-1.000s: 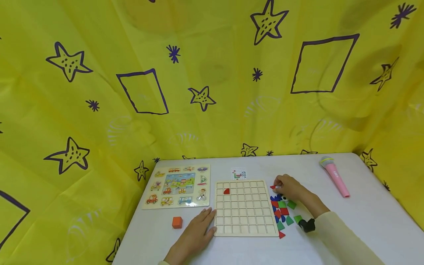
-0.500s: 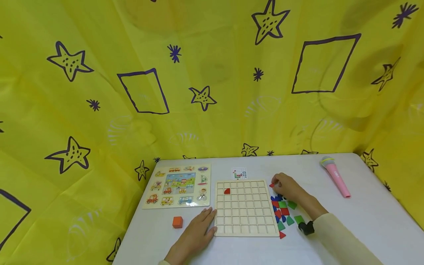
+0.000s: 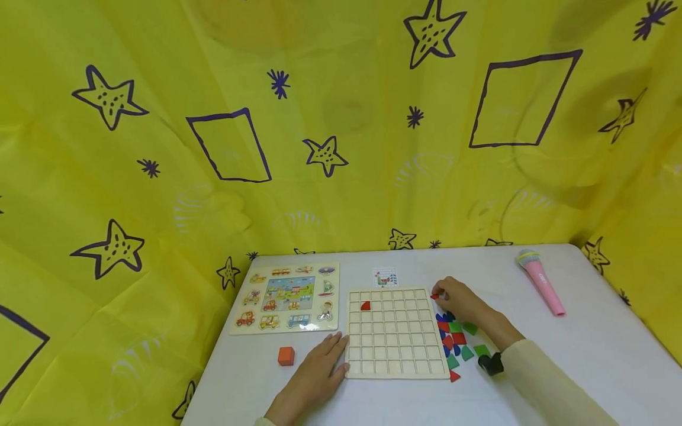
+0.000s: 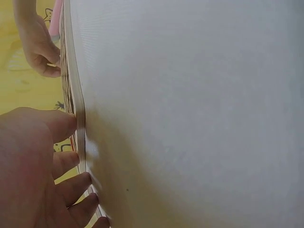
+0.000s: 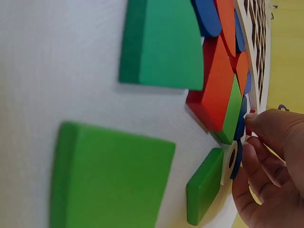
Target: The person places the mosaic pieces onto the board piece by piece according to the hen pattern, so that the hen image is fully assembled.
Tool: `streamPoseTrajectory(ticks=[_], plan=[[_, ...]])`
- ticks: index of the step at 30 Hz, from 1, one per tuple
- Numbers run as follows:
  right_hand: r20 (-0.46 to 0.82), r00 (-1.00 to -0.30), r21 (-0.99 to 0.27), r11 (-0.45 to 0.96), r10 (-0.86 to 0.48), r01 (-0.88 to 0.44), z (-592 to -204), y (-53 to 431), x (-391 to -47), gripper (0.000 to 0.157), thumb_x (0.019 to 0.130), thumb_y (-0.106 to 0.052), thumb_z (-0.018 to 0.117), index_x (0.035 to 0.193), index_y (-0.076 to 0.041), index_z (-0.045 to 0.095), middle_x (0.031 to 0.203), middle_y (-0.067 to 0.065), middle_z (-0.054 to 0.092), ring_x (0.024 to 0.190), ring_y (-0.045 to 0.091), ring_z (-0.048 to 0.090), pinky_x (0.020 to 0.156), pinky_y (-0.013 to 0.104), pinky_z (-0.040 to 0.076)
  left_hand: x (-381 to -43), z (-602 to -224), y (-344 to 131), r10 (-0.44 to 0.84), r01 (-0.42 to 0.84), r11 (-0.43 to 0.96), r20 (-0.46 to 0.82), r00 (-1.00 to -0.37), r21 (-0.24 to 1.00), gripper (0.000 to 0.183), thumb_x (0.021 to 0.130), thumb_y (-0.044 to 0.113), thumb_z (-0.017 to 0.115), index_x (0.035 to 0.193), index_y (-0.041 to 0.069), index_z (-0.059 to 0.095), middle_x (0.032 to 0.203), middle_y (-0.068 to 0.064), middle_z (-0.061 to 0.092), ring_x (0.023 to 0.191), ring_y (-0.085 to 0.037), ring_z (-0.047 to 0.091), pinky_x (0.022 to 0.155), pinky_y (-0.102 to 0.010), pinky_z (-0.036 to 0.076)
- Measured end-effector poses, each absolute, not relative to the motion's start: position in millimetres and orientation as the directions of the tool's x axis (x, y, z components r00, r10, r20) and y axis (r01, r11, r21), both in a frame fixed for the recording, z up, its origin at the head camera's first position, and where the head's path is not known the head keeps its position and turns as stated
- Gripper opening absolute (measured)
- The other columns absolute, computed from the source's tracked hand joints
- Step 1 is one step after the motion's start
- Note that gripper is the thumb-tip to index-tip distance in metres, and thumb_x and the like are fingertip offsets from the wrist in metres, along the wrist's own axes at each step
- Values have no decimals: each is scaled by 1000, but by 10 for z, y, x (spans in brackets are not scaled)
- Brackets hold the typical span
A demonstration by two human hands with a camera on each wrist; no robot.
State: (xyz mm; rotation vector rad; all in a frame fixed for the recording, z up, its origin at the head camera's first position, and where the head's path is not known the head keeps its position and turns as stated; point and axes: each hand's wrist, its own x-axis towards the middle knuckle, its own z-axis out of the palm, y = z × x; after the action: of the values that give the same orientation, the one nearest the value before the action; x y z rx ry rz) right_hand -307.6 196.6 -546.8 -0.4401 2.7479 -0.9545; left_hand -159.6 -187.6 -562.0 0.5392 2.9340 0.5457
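Observation:
My right hand [image 3: 462, 302] pinches a small red piece [image 3: 434, 296] between thumb and fingertips, right by the far right corner of the wooden grid board [image 3: 396, 349]. In the right wrist view only a sliver of that red piece [image 5: 249, 124] shows past the thumb, so its full shape is hidden. One red quarter-round piece [image 3: 365, 306] lies in a cell near the board's upper left. Fingers outstretched, my left hand [image 3: 318, 370] rests along the board's left edge; the left wrist view has its fingertips touching the board's side [image 4: 80, 104].
Loose red, green and blue pieces [image 3: 459, 338] lie right of the board. Behind it is a small pattern card [image 3: 385, 277]. A vehicle picture puzzle [image 3: 330, 322] and an orange cube [image 3: 286, 356] sit on the left. A pink microphone [image 3: 541, 283] lies at the back right.
My right hand has shifted slightly left and away from me, bringing the red piece closer to the board's far right corner. The left hand stays where it was.

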Motion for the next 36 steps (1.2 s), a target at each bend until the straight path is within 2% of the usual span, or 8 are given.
streamPoseTrajectory(ticks=[4, 11, 17, 23, 28, 36], plan=[[-65, -931, -612, 752, -358, -247, -5484, 1960, -3092, 17, 100, -8, 66, 115, -1, 67, 107, 10, 58, 92, 23, 55, 82, 36, 55, -1596, -5617, -1878, 360, 320, 874, -46, -932, 365, 61, 108, 42, 56, 164, 20, 42, 169, -3, 40, 156, -30, 38, 124, -53, 39], [-59, -930, -586, 767, -363, -262, -5485, 1973, -3104, 19, 100, -11, 69, 115, -1, 68, 102, 8, 59, 89, 21, 56, 77, 32, 55, -1571, -5609, -1879, 361, 318, 870, -47, -931, 376, 62, 108, 43, 57, 163, 20, 42, 169, -3, 40, 155, -31, 39, 123, -54, 39], [-4, -935, -571, 769, -354, -288, -5419, 1909, -3093, 19, 100, -11, 69, 115, 1, 68, 106, 13, 61, 89, 23, 56, 80, 37, 56, -1567, -5590, -1872, 359, 316, 872, -50, -932, 373, 62, 107, 42, 57, 163, 20, 42, 169, -3, 41, 155, -31, 39, 123, -54, 39], [7, -933, -587, 753, -361, -296, -5368, 1665, -3066, 19, 99, -11, 70, 115, -1, 70, 107, 11, 62, 90, 22, 56, 84, 38, 57, -1576, -5572, -1869, 364, 325, 873, -43, -930, 363, 61, 107, 40, 58, 163, 18, 43, 168, -5, 42, 154, -32, 40, 123, -54, 40], [24, -905, -615, 708, -425, -348, -5366, 1376, -3039, 13, 99, -10, 72, 111, -4, 70, 102, 7, 61, 89, 20, 57, 85, 39, 57, -1581, -5577, -1876, 364, 323, 873, -46, -930, 366, 61, 107, 39, 58, 163, 18, 43, 168, -5, 42, 155, -32, 40, 123, -54, 39], [70, -860, -667, 617, -506, -417, -5342, 940, -2999, 8, 101, -7, 69, 109, -6, 70, 106, 4, 63, 94, 18, 59, 84, 37, 56, -1578, -5567, -1868, 358, 313, 871, -55, -932, 379, 62, 108, 40, 57, 163, 20, 42, 169, -4, 41, 155, -31, 39, 124, -54, 39]])
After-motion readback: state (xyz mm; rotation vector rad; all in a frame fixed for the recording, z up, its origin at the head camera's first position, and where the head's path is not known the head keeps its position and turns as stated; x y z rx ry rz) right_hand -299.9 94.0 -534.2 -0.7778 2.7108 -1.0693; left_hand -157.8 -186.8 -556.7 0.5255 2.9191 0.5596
